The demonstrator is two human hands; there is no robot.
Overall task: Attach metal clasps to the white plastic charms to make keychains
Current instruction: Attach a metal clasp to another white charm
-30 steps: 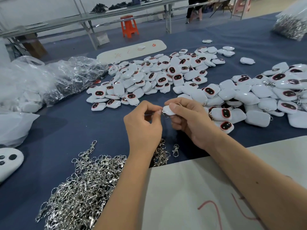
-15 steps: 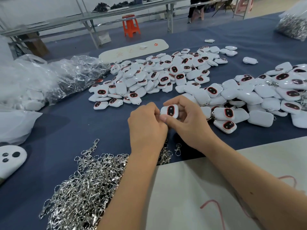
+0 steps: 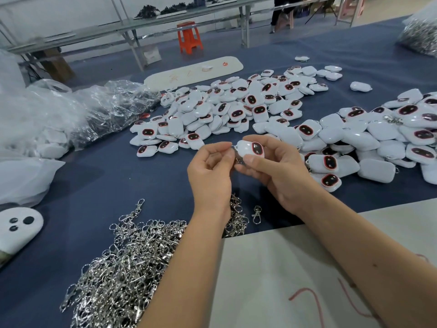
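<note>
Now, held charm [image 3: 251, 150]: we take it as our landmark; it sits raised above the blue table [image 3: 99, 185], dark oval face up and toward us
Right hand [image 3: 276, 171]: we see its thumb and fingers curled round the held charm, thumb on the near edge, index finger over the far edge
Left hand [image 3: 210, 171]: just left of the held charm, its thumb and index tip pinching a metal clasp [image 3: 237, 159] at the charm's left end; the other fingers are curled in
Clasp and charm: the clasp touches the charm's left end and hangs a little below it; we cannot tell whether it is hooked on
Open room: bare blue cloth lies left of the held charm and below it, between the hands and the clasp heap [image 3: 123, 268]
Clasp heap: below and left of the held charm, reaching under the left forearm; one loose clasp [image 3: 256, 214] lies apart, straight below the charm
Far charm pile [image 3: 227, 110]: behind the held charm, close to it at its near edge
Right charm pile [image 3: 369, 143]: right of the held charm, crowding up to the right hand
White board [image 3: 295, 280]: below the held charm, under the right forearm; its far edge runs just past the wrists
Plastic bags [image 3: 71, 114]: well left of the held charm, along the table's left side
</note>
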